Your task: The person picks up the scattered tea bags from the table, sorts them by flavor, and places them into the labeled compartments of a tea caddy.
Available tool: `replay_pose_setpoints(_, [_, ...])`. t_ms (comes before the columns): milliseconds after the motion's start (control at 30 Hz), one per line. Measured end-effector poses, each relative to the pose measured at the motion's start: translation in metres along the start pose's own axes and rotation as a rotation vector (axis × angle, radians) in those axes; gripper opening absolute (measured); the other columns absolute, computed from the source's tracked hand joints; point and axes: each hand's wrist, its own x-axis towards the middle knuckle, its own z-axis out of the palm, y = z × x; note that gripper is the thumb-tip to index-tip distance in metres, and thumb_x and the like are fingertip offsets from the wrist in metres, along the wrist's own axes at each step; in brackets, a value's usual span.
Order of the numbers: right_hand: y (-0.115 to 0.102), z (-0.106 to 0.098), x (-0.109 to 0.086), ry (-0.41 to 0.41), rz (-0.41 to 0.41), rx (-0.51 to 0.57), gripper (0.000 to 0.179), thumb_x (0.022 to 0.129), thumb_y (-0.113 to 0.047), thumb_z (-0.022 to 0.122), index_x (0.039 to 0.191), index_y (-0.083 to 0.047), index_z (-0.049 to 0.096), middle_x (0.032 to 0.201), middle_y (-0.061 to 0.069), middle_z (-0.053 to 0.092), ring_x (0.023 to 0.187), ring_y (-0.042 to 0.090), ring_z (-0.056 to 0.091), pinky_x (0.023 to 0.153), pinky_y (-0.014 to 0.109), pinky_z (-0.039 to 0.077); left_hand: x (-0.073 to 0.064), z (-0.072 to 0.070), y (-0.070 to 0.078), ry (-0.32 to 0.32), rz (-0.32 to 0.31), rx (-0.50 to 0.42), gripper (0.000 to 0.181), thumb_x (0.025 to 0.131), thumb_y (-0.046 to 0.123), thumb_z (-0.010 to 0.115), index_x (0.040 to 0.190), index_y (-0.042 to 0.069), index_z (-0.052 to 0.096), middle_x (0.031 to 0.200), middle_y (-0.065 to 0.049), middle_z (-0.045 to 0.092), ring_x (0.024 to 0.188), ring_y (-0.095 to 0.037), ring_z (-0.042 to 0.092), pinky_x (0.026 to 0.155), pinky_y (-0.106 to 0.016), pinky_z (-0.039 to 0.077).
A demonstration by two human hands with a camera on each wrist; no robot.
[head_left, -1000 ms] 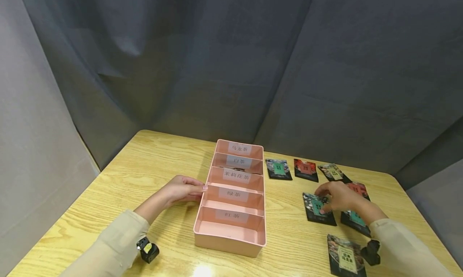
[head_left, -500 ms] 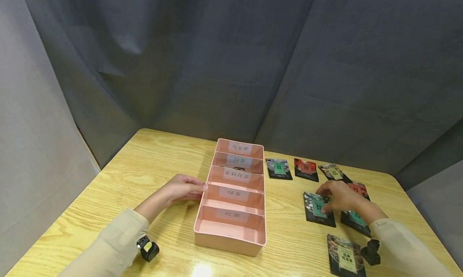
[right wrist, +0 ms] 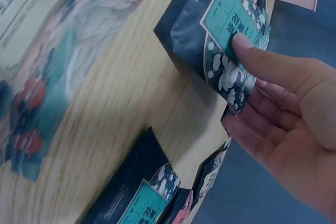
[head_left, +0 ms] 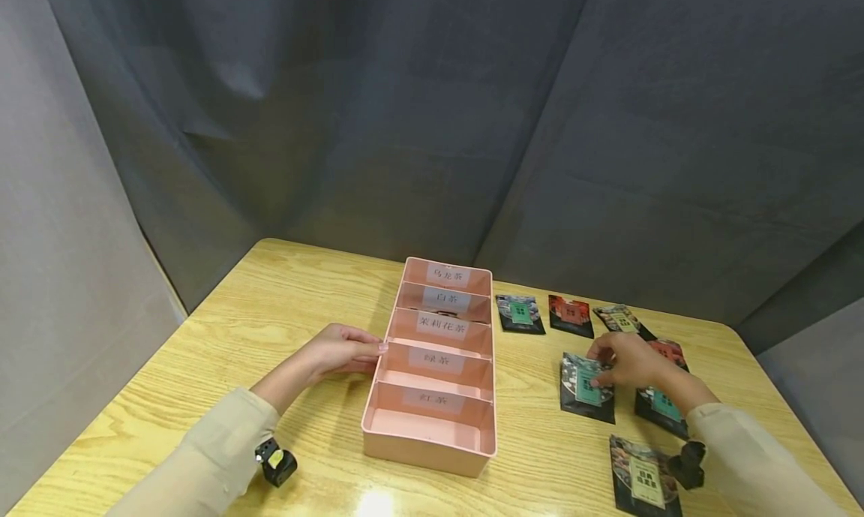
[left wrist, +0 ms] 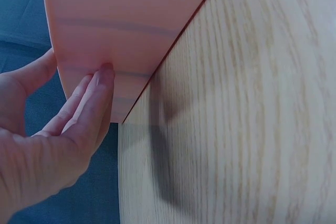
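A pink divided box [head_left: 425,453] with paper labels in Chinese stands mid-table. At its left side my left hand [head_left: 340,350] grips the wall, the thumb over the rim and the fingers [left wrist: 86,100] against the outside. My right hand [head_left: 624,359] pinches a dark tea packet [head_left: 586,389] with a green label, thumb on its printed front and fingers behind. In the right wrist view that packet [right wrist: 189,30] is tilted, with a shadow on the wood below it. White flowers are printed on it.
Several other packets lie right of the box: a green-labelled one [head_left: 520,314], a red-labelled one [head_left: 570,316] and a yellow-labelled one [head_left: 621,320] in the back row. Another green-labelled packet [head_left: 664,410] lies under the right wrist. A larger packet [head_left: 644,476] lies near the front. A dark curtain [head_left: 418,127] hangs behind.
The right hand has closed on the green-labelled packet and tilted it up, shifting it slightly left. My left hand keeps its place on the box.
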Motion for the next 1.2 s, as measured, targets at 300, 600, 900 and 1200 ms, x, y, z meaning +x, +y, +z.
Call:
replay_pose_setpoints(300, [-0.004, -0.002, 0.005, -0.05, -0.027, 0.106, 0.028, 0.074, -0.025, 0.083, 0.093, -0.011, 0.067, 0.088, -0.001, 0.067, 0.078, 0.008, 0.061, 0.064, 0.024, 0.054, 0.0, 0.0, 0.0, 0.007, -0.007, -0.005, 0.037, 0.092, 0.017, 0.064, 0.118, -0.009, 0.06, 0.116, -0.022, 0.068, 0.101, -0.023, 0.071, 0.096, -0.039, 0.056])
replay_pose_setpoints(600, [-0.008, -0.005, 0.007, -0.088, -0.039, 0.196, 0.029, 0.076, -0.026, 0.08, 0.095, -0.007, 0.067, 0.085, 0.0, 0.066, 0.072, -0.002, 0.056, 0.061, 0.021, 0.051, 0.001, 0.001, -0.001, 0.005, -0.004, -0.004, 0.038, 0.092, 0.018, 0.064, 0.119, -0.009, 0.06, 0.115, -0.022, 0.068, 0.096, -0.017, 0.071, 0.095, -0.038, 0.057])
replay_pose_setpoints(900, [-0.014, -0.01, 0.01, -0.144, -0.033, 0.278, 0.029, 0.079, -0.022, 0.078, 0.098, -0.003, 0.067, 0.085, 0.002, 0.063, 0.071, 0.001, 0.052, 0.059, 0.022, 0.047, -0.001, 0.001, 0.0, 0.01, -0.006, 0.002, 0.038, 0.092, 0.018, 0.065, 0.118, -0.009, 0.06, 0.115, -0.022, 0.069, 0.095, -0.017, 0.071, 0.095, -0.038, 0.057])
replay_pose_setpoints(1200, [-0.018, -0.014, 0.015, -0.171, -0.059, 0.339, 0.027, 0.079, -0.017, 0.077, 0.097, 0.001, 0.068, 0.083, 0.005, 0.064, 0.069, 0.002, 0.051, 0.057, 0.022, 0.047, 0.0, 0.0, -0.001, 0.005, 0.001, 0.004, 0.039, 0.092, 0.019, 0.065, 0.119, -0.009, 0.06, 0.114, -0.02, 0.07, 0.096, -0.019, 0.071, 0.095, -0.038, 0.057])
